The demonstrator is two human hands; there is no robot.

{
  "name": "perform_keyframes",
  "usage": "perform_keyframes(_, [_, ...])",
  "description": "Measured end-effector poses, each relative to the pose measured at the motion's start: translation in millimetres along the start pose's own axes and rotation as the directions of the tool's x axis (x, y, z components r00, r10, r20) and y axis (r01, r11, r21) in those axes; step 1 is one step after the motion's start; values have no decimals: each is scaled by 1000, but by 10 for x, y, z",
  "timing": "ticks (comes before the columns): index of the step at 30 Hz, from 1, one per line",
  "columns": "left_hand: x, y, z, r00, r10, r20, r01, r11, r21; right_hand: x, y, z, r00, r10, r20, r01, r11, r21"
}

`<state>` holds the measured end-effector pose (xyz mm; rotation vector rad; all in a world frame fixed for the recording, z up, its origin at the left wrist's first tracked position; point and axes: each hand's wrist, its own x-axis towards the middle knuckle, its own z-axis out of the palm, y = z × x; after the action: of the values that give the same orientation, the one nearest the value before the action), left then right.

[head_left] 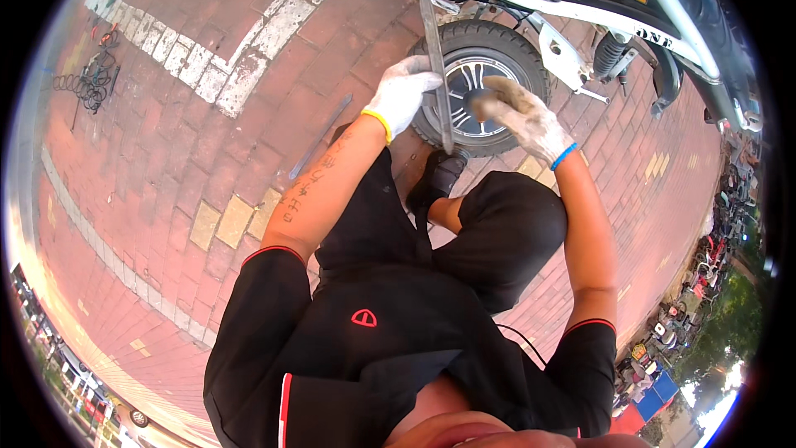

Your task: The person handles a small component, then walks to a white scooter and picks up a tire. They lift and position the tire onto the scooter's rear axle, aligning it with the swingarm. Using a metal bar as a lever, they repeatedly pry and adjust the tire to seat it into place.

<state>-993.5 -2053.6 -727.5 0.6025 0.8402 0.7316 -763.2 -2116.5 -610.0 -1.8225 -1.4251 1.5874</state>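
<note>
A scooter wheel (pixel 521 41) with a black knobbly tyre and silver spokes lies in front of me, its face turned up. My left hand (pixel 404 93), in a white glove with a yellow cuff, is closed round a long flat metal bar (pixel 440 108) that crosses over the tyre's left side. Above the wheel's hub is my right hand (pixel 524 116), in a dirt-stained glove with a blue cuff. Its fingers are smeared by motion, so I cannot make out whether they hold anything.
A white-framed scooter (pixel 572 12) stands just beyond the wheel. A second flat bar (pixel 319 139) lies on the red brick paving to the left, and a spanner (pixel 592 95) is at the right. Coiled cable (pixel 95 83) sits far left. My shoe (pixel 439 176) is beside the tyre.
</note>
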Motion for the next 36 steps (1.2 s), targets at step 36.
perform_keyframes(36, [1392, -861, -699, 945, 320, -75, -114, 533, 838, 2306, -1116, 637, 956, 209, 206, 284, -477, -832])
